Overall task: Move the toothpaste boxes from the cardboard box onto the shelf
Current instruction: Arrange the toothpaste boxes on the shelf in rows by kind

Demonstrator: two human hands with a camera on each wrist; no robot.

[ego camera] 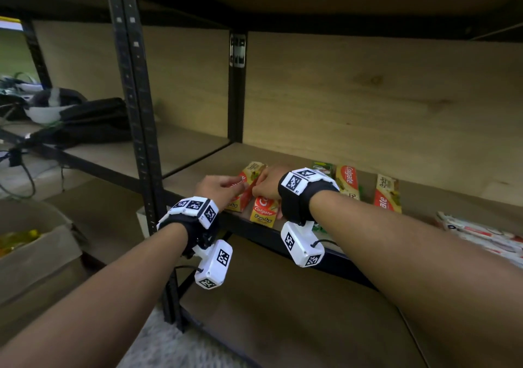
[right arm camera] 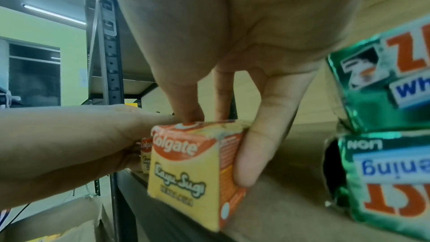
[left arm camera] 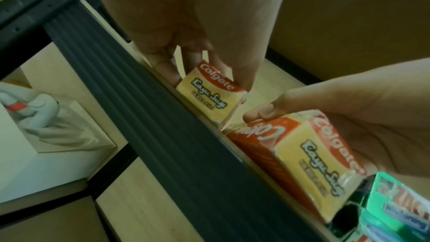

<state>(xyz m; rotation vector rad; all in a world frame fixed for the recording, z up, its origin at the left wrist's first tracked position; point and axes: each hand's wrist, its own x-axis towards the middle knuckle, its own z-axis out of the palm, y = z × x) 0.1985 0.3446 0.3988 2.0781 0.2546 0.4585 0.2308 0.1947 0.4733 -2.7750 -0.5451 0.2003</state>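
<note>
1. Two yellow-and-red Colgate toothpaste boxes lie at the front edge of the shelf. The right hand has its fingers clamped on the near end of the right-hand box. The left hand pinches the end of the left-hand box, fingers closed on its sides.

2. Risk, as I judge it: both boxes sit hard against the shelf's front lip, the right one seeming to overhang it. Let go before sliding them inward and either could tip off to the floor.

3. The two boxes lie at an angle, ends nearly touching. Pushing one in could skew the other out of line.

4. Just beside the right hand stand stacked green boxes. A careless shove sideways could topple them.

5. Further right on the shelf lie two more Colgate boxes, well apart from the hands and unlikely to be disturbed.

6. The shelf is a pale wooden board in a black metal frame, with a wooden back panel.

7. The cardboard box sits low to the left on the floor. The neighbouring bay holds dark bags and cables.
</note>
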